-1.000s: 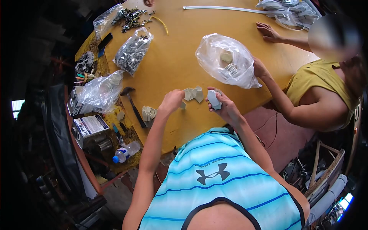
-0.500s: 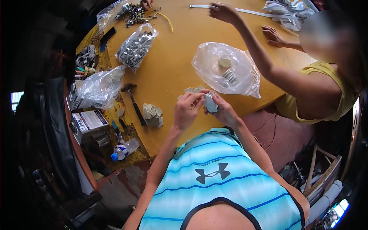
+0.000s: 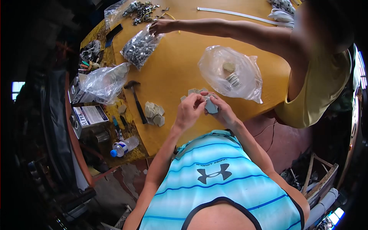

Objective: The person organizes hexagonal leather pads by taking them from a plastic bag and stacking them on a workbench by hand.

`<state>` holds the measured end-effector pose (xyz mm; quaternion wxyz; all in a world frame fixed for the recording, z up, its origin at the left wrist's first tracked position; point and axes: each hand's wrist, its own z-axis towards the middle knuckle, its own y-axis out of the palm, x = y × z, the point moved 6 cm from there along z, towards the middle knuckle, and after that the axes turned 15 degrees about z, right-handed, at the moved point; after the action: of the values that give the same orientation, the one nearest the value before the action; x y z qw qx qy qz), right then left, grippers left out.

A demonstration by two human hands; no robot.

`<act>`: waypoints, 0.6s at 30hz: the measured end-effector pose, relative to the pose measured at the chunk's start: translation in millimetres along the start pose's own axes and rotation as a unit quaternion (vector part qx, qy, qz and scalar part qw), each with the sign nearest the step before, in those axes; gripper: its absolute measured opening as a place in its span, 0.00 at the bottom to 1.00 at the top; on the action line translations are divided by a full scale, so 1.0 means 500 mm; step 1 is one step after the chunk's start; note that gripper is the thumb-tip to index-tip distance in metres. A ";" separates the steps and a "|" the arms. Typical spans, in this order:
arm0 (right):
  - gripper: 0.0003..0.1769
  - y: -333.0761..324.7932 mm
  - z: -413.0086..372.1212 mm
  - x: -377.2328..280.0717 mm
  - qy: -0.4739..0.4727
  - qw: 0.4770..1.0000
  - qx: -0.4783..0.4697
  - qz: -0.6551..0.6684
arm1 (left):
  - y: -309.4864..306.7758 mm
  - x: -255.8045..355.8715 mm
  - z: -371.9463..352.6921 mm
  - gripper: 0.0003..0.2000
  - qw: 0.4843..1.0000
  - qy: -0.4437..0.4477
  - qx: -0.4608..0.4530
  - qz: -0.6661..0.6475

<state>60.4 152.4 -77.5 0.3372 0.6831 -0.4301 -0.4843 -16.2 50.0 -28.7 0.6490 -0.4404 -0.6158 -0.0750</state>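
My right hand (image 3: 224,111) is wrapped round a small stack of flat, grey-white hexagonal pieces (image 3: 211,107), held just above the table's near edge. Against the stack's left side, my left hand (image 3: 188,112) has its thumb and fingers pinched together; what lies between these fingertips is hidden. Behind my hands, more loose hexagonal pieces (image 3: 196,91) lie on the table, partly covered. A pile of similar pieces (image 3: 154,114) sits to the left, beside a hammer (image 3: 135,101) with a black handle.
A clear plastic bag (image 3: 245,73) with stacked pieces lies ahead on the yellow table (image 3: 180,57). A co-worker's hand (image 3: 161,27) touches a bag of metal parts (image 3: 140,50). White strips (image 3: 237,15) run along the far side. Left are metal cans (image 3: 90,117) and a bottle (image 3: 124,146).
The co-worker's arm has swung left across the table, from the white strip to the bag of metal parts. My hands stay together at the stack, which tilts slightly. The view has shifted a little.
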 end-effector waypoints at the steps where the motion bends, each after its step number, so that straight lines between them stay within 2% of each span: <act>1: 0.23 0.004 0.000 0.000 -0.004 1.000 0.001 0.001 | 0.008 0.006 -0.004 0.05 0.995 0.067 0.017 0.078; 2: 0.22 -0.003 0.002 0.004 -0.014 0.997 0.063 0.045 | 0.015 0.017 -0.013 0.05 0.978 0.134 0.033 0.155; 3: 0.21 -0.012 0.000 0.006 -0.023 0.988 0.124 0.090 | 0.018 0.023 -0.021 0.05 0.978 0.136 0.030 0.156; 5: 0.19 -0.085 0.015 0.021 -0.033 0.983 0.135 0.121 | 0.038 0.045 -0.044 0.05 0.966 0.180 -0.036 0.182; 7: 0.18 -0.116 0.018 0.019 -0.043 0.976 0.146 0.153 | 0.045 0.037 -0.058 0.05 0.966 0.186 -0.051 0.169; 9: 0.17 -0.154 0.005 0.012 -0.074 0.957 0.236 0.154 | 0.031 0.025 -0.062 0.05 0.982 0.144 -0.029 0.122; 10: 0.17 -0.155 -0.003 0.001 -0.088 0.959 0.227 0.144 | 0.027 0.018 -0.059 0.05 0.981 0.145 -0.033 0.121; 12: 0.18 -0.164 -0.014 -0.012 -0.098 0.958 0.226 0.144 | -0.014 -0.011 -0.045 0.05 0.978 0.114 0.095 0.146; 13: 0.18 -0.167 -0.018 -0.017 -0.105 0.959 0.222 0.144 | -0.019 -0.025 -0.036 0.05 0.978 0.114 0.095 0.146; 15: 0.18 -0.167 -0.022 -0.019 -0.096 0.962 0.214 0.140 | -0.041 -0.053 -0.019 0.04 0.942 0.111 0.191 0.253; 17: 0.19 -0.163 -0.021 -0.018 -0.087 0.966 0.205 0.134 | -0.024 -0.104 -0.006 0.06 0.926 0.115 0.215 0.288; 18: 0.19 -0.160 -0.020 -0.015 -0.078 0.967 0.206 0.128 | -0.005 -0.129 -0.002 0.07 0.902 0.129 0.199 0.361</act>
<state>89.6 191.9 -142.0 0.2139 0.6373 -0.6295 -0.3896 -32.0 19.2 -83.4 0.7792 -0.4808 -0.3280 0.2325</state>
